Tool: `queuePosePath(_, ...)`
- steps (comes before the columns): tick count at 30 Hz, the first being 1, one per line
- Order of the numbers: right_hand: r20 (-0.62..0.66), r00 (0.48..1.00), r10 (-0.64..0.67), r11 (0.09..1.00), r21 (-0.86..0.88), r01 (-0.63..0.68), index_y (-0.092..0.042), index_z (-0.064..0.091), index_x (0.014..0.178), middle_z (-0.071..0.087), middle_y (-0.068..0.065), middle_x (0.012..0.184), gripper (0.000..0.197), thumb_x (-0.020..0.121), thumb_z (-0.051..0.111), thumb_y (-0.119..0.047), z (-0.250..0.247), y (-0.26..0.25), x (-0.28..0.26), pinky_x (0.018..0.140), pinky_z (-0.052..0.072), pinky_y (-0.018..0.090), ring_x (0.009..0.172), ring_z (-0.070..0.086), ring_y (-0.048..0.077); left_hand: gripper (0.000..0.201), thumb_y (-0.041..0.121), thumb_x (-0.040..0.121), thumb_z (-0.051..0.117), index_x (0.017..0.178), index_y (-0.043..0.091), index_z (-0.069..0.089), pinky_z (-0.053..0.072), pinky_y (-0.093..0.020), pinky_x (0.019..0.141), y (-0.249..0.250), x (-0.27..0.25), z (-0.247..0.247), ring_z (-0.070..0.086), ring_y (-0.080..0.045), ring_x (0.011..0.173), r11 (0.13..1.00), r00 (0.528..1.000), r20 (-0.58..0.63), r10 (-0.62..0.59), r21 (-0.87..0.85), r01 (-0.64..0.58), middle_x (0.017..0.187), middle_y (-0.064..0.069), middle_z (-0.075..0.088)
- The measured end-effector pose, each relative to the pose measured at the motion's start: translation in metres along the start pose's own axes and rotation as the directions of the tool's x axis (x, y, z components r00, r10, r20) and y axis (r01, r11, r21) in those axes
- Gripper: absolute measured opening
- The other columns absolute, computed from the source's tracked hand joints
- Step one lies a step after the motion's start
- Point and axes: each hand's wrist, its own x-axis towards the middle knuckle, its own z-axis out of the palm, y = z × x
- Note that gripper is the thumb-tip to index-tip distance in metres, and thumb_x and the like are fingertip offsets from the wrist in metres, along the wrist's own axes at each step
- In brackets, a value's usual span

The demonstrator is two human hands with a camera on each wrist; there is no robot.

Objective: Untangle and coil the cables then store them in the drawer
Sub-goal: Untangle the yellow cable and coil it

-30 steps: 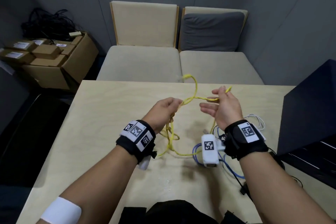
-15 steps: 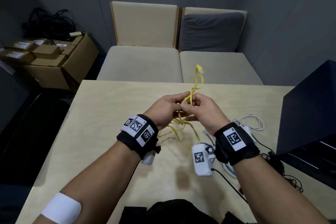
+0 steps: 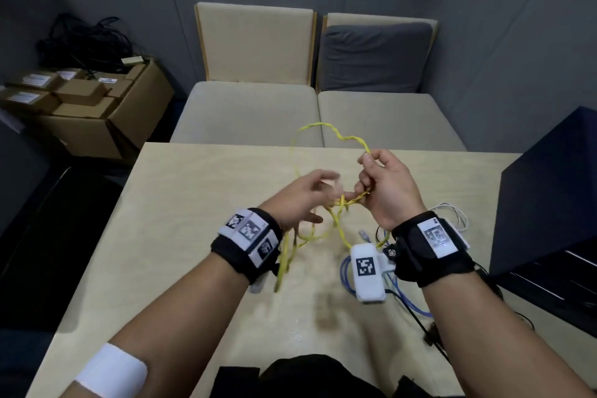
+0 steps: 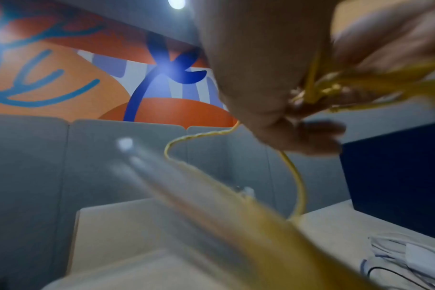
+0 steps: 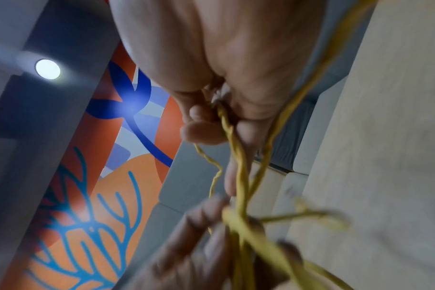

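1. Overhead, from the head view, a thin twisted yellow cable [image 3: 339,223] is held above the pale wooden table [image 3: 193,203] by both hands. The right hand [image 3: 387,191] is seen with its fingers curled around the cable, one strand rising from the fist in a loop towards the far edge of the table. The left hand [image 3: 300,200], blurred, is held just left of the right hand, its fingers bent at the cable's tangled part; a firm grip cannot be told from this view. Slack yellow strands hang down to the table below the left wrist. A blue cable [image 3: 397,294], a white cable [image 3: 452,213] and a black cable [image 3: 426,329] lie on the table near the right wrist. A dark blue cabinet [image 3: 549,203] stands at the right, two beige cushioned seats [image 3: 258,113] beyond the table, and cardboard boxes [image 3: 97,107] at the far left.

2. From the left wrist view, the yellow cable [image 4: 298,176] is seen bunched at blurred fingers [image 4: 360,49], with a loop hanging down to the table.

3. From the right wrist view, the twisted yellow cable [image 5: 238,176] is pinched between the right hand's fingertips [image 5: 201,133]. Lower in the frame, the left hand's blurred fingers [image 5: 199,235] are closed around the bunched strands.
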Motion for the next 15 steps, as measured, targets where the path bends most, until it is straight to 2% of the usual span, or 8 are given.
queuePosePath(2,0.011,1.0,0.008,1.0,-0.003,-0.007,-0.013,0.05,0.084,0.034,0.0,0.053,0.019,0.102,0.043,-0.014,-0.002,-0.003,-0.001,0.056,0.058,0.041,0.042,0.04,0.013,0.013,0.006,0.086,0.059,0.091,0.018,0.057,0.049,-0.025,0.057,-0.003,0.001,0.003,0.065,-0.014,0.069,0.994,1.0,-0.022,0.022,0.107,-0.019,0.078,-0.002,0.06)
queuePosePath(4,-0.039,0.999,-0.007,0.999,0.039,0.008,-0.014,0.048,0.083,0.031,-0.004,0.048,0.021,0.102,0.041,-0.013,-0.015,-0.009,0.0,0.054,0.058,0.041,0.039,0.034,0.01,0.027,-0.012,0.087,0.046,0.08,0.012,0.054,0.044,-0.021,0.046,-0.007,-0.001,-0.007,0.059,-0.014,0.055,0.996,0.994,-0.103,0.022,0.086,-0.013,0.068,-0.006,0.054)
queuePosePath(6,-0.135,0.99,-0.049,0.995,0.081,0.06,-0.015,0.047,0.083,0.026,-0.007,0.045,0.022,0.103,0.038,-0.013,-0.03,-0.015,0.004,0.051,0.055,0.036,0.037,0.026,0.008,0.032,-0.014,0.085,0.039,0.074,0.012,0.053,0.042,-0.02,0.044,-0.009,-0.002,-0.015,0.051,-0.013,0.054,0.995,0.986,-0.163,0.024,0.104,-0.007,0.064,-0.006,0.049)
queuePosePath(8,-0.162,0.984,-0.068,0.992,0.098,0.084,-0.016,0.046,0.084,0.024,-0.008,0.044,0.022,0.104,0.036,-0.014,-0.032,-0.018,0.006,0.051,0.053,0.034,0.038,0.024,0.008,0.03,-0.011,0.085,0.041,0.068,0.012,0.051,0.043,-0.021,0.045,-0.009,-0.002,-0.014,0.052,-0.014,0.056,0.996,0.985,-0.173,0.024,0.093,-0.008,0.062,-0.004,0.051)
queuePosePath(10,-0.201,0.975,-0.097,0.984,0.128,0.124,-0.017,0.046,0.083,0.025,-0.008,0.045,0.024,0.104,0.035,-0.013,-0.033,-0.022,0.011,0.052,0.055,0.035,0.039,0.024,0.009,0.031,-0.006,0.087,0.043,0.062,0.012,0.046,0.043,-0.022,0.045,-0.007,0.002,-0.013,0.055,-0.016,0.053,0.999,0.966,-0.257,0.021,0.04,-0.011,0.059,-0.002,0.053)
queuePosePath(12,-0.319,0.941,-0.111,0.953,0.233,0.192,-0.019,0.046,0.077,0.026,-0.006,0.045,0.03,0.101,0.031,-0.007,-0.046,-0.035,0.016,0.057,0.058,0.036,0.039,0.025,0.01,0.031,-0.005,0.086,0.044,0.061,0.013,0.042,0.042,-0.022,0.043,-0.01,0.008,-0.025,0.053,-0.02,0.05,1.0,0.894,-0.449,0.001,-0.021,-0.012,0.058,-0.006,0.047)
queuePosePath(13,-0.396,0.915,-0.072,0.924,0.318,0.211,-0.02,0.048,0.072,0.027,-0.005,0.045,0.034,0.098,0.031,-0.006,-0.061,-0.041,0.019,0.06,0.056,0.034,0.039,0.026,0.011,0.03,-0.005,0.085,0.046,0.062,0.013,0.04,0.041,-0.021,0.041,-0.014,0.007,-0.04,0.05,-0.021,0.048,0.999,0.829,-0.558,-0.02,-0.035,0.001,0.057,-0.008,0.043)
queuePosePath(15,-0.536,0.844,0.015,0.859,0.439,0.263,-0.018,0.051,0.063,0.031,-0.003,0.048,0.039,0.097,0.033,-0.011,-0.104,-0.049,0.021,0.062,0.049,0.03,0.04,0.031,0.013,0.032,-0.008,0.085,0.047,0.063,0.013,0.038,0.039,-0.018,0.037,-0.027,0.002,-0.079,0.044,-0.02,0.047,0.991,0.663,-0.74,-0.115,-0.129,0.028,0.06,-0.009,0.041)
